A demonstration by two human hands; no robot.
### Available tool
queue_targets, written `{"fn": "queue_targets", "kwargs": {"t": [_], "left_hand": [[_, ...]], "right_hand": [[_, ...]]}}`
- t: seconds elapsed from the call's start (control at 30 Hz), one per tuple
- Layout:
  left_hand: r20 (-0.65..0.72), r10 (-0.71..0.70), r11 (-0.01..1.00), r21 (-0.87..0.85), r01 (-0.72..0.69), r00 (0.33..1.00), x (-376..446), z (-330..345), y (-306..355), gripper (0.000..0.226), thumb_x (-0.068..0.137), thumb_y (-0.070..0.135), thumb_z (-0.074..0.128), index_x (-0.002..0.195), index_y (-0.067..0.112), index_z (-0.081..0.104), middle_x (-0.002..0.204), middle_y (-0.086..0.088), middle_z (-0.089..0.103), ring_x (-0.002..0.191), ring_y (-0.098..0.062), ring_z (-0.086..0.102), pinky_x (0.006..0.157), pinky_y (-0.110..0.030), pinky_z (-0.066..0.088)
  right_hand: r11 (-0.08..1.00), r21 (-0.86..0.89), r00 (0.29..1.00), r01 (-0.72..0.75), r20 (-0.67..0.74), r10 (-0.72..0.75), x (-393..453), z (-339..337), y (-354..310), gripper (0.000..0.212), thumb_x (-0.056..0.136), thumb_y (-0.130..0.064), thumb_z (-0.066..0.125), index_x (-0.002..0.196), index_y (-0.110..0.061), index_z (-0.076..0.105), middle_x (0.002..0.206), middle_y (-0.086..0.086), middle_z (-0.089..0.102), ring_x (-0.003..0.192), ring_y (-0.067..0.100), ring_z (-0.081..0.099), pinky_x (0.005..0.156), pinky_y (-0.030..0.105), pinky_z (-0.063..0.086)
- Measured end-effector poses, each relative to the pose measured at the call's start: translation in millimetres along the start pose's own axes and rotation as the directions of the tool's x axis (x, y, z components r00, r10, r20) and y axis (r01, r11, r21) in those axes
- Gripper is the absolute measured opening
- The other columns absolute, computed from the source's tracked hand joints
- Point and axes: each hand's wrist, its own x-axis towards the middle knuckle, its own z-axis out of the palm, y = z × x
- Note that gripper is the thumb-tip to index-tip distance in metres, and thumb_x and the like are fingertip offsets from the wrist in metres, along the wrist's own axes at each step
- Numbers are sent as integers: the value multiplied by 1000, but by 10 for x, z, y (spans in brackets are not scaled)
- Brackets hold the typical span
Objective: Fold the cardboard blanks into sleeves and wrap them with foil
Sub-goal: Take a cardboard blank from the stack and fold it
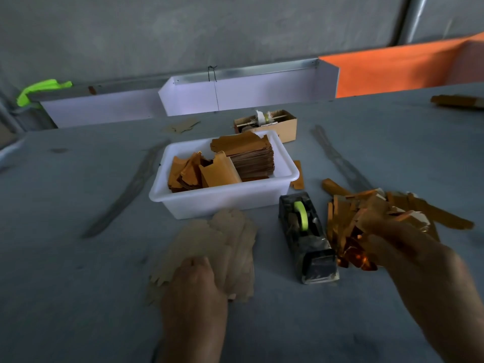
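Cardboard blanks lay fanned on the grey table, in front of the white tub. The left hand pressed flat on them, fingers straight. The right hand was blurred over the foil pile beside the tape dispenser; whether it gripped anything, I cannot tell.

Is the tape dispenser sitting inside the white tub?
No, the tape dispenser stands on the table in front of the white tub, between the cardboard blanks and foil pile.
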Motion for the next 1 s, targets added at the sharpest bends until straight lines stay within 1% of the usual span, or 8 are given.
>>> {"fn": "queue_targets", "kwargs": {"t": [0.07,0.17,0.27,0.4,0.5,0.6,0.73,1.0], "left_hand": [[-244,76,989,-107,-105,967,-88,-72,119,4,76,15,63,75,12,61,81,-10,64,79,-31,62,58,-39,48],[-563,193,922,-177,-345,803,-287,-75,350,10,72,9,57,66,10,63,72,-9,63,76,-26,54,62,-35,38],[-505,380,823,-199,-533,775,-468,-56,585,13,71,16,58,73,13,71,80,-1,68,77,-20,66,61,-25,48],[-476,405,713,-370,-596,781,-460,-18,603,26,76,28,50,76,18,74,89,9,72,77,-9,69,62,-17,51],[-449,180,681,-586,-440,875,-386,-48,518,14,82,24,62,90,20,72,97,8,69,83,-12,68,73,-22,50],[-194,35,620,-765,-173,980,-299,-72,412,37,76,34,73,111,34,61,104,19,62,95,-2,60,81,-22,48],[242,227,201,-959,198,944,-178,-93,316,35,63,30,86,93,23,70,86,6,75,81,-10,71,71,-26,52],[228,251,263,-951,160,941,-183,29,364,39,57,35,71,94,24,71,83,7,75,76,-7,70,61,-18,51]], "right_hand": [[986,155,984,-55,175,27,-117,76,-146,24,81,-13,65,78,-37,68,71,-2,70,69,5,65,60,14,50],[786,435,801,-439,586,123,-283,316,-366,21,75,-27,61,95,-26,69,89,-6,74,83,8,70,67,20,56],[646,486,741,-588,644,191,-337,471,-404,39,64,-38,61,98,-21,71,94,2,73,91,17,69,78,33,57],[496,560,729,-663,635,256,-267,447,-306,22,74,-22,58,87,-14,73,86,11,73,82,23,70,77,39,54],[405,578,696,-709,666,268,-246,409,-233,20,68,-19,58,75,-20,77,83,8,73,79,22,71,68,38,55],[418,570,690,-707,686,232,-230,379,-179,20,64,-20,60,73,-23,77,80,6,72,77,21,71,59,34,58],[434,521,639,-735,747,186,-226,377,-140,23,65,-19,62,83,-17,77,90,11,72,83,24,71,68,38,59],[715,383,705,-586,676,216,-282,370,-170,22,85,-5,57,82,-21,72,77,-3,74,71,11,70,58,25,55]]}}
